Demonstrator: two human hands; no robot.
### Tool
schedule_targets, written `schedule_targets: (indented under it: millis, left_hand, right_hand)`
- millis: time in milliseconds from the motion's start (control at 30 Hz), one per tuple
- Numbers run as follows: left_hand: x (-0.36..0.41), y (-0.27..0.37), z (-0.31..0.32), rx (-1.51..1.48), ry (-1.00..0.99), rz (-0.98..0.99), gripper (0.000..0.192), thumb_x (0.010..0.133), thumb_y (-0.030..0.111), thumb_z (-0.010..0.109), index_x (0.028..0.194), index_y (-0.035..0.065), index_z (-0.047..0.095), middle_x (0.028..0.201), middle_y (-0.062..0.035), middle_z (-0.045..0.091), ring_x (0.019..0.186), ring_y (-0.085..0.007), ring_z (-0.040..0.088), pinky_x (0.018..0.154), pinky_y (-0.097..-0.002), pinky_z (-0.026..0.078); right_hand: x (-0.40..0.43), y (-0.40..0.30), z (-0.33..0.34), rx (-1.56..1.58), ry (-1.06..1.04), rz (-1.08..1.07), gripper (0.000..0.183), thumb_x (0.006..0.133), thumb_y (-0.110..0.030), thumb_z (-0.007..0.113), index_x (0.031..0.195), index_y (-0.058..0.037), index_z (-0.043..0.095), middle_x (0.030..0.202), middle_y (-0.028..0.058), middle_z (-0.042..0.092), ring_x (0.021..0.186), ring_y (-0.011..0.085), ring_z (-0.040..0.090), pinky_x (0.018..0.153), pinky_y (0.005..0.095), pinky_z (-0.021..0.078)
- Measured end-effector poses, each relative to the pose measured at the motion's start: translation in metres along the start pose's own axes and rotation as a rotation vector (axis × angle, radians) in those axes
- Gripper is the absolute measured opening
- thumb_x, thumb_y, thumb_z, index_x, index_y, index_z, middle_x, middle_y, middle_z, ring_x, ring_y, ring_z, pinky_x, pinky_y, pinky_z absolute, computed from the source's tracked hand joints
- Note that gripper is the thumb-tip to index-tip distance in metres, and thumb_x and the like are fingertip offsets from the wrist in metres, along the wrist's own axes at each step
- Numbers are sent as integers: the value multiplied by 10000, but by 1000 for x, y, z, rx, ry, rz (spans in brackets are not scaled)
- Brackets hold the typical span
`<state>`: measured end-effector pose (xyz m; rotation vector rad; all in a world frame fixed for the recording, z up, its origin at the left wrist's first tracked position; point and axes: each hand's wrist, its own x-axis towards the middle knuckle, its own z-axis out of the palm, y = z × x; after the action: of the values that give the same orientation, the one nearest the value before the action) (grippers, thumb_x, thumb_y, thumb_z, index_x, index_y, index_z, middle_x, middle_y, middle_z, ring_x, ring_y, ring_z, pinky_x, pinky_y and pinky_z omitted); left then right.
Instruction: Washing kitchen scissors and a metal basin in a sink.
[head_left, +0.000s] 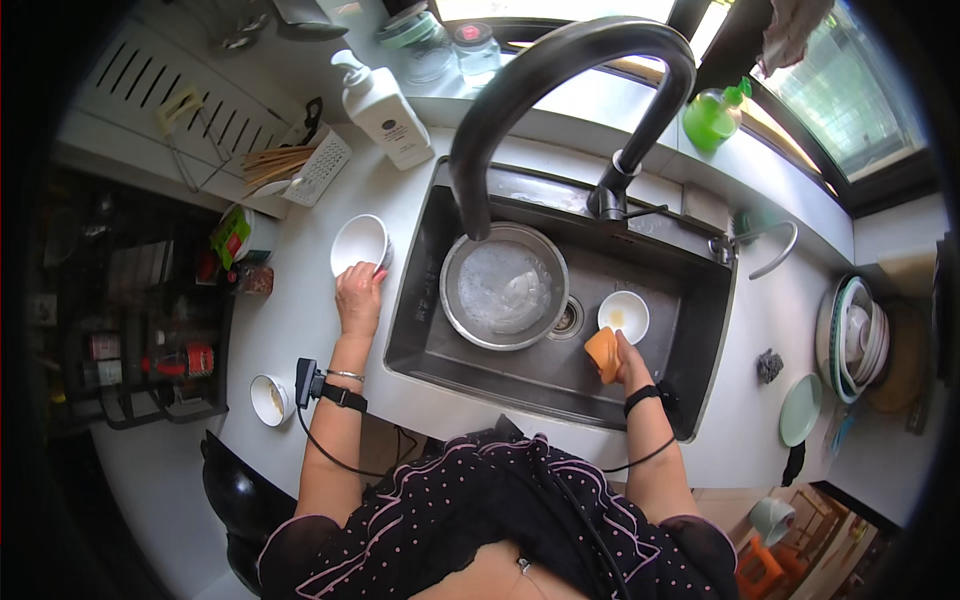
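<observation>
My left hand grips the near rim of a white bowl on the counter, left of the sink. In my right hand is an orange sponge, held low over the right side of the dark sink. Just beyond the sponge, a small white bowl with a yellowish patch inside sits in the sink; whether my fingers touch it is hidden. A round metal basin of cloudy, sudsy water stands in the sink's left half, beside the drain.
The black faucet arches over the basin. A white pump bottle and a chopstick holder stand at the back left. Another white bowl holds residue. At right are a scouring pad, a green plate and stacked dishes.
</observation>
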<state>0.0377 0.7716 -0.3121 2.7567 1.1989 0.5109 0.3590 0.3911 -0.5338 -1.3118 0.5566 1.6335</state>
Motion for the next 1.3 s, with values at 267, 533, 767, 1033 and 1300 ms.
schedule_targets:
  millis: [267, 533, 767, 1033, 1300]
  left_hand:
    - [15, 1, 10, 119, 13, -54, 159, 796, 147, 592, 924, 57, 616, 893, -73, 606, 929, -250, 535, 984, -452, 318]
    - [-17, 72, 17, -657, 183, 36, 304, 731, 35, 571, 1035, 32, 560, 1044, -134, 536, 991, -305, 518, 872, -377, 434]
    - [-51, 139, 102, -1643, -796, -642, 704, 830, 346, 603, 1386, 151, 219, 1241, -150, 446, 1116, -268, 488, 830, -391, 488]
    - [-59, 69, 176, -817, -471, -660, 715, 689, 133, 623, 1306, 35, 277, 1077, -258, 543, 1022, -368, 545, 901, -408, 419]
    - [-30, 107, 237, -630, -577, -531, 759, 658, 341, 710, 1251, -33, 417, 1215, -281, 465, 1157, -419, 417, 981, -425, 356]
  right_hand:
    - [60, 0, -35, 418, 94, -280, 265, 921, -205, 394, 982, -45, 595, 895, 84, 648, 745, 247, 641, 663, 391, 537]
    - [-31, -18, 63, -258, 353, -543, 257, 829, -129, 513, 1006, 48, 570, 870, 115, 624, 715, 228, 628, 596, 356, 512]
    - [-56, -39, 161, -615, -33, -341, 272, 787, -104, 551, 1015, 44, 549, 858, 110, 626, 701, 199, 622, 573, 299, 497]
    - [8, -72, 212, -1080, -57, -563, 457, 887, -390, 532, 1120, 1, 564, 961, 82, 628, 839, 140, 583, 723, 263, 467]
    - [75, -50, 176, -1675, 418, -1334, 293, 806, -216, 539, 1032, -29, 529, 1023, 176, 560, 970, 362, 536, 786, 479, 459]
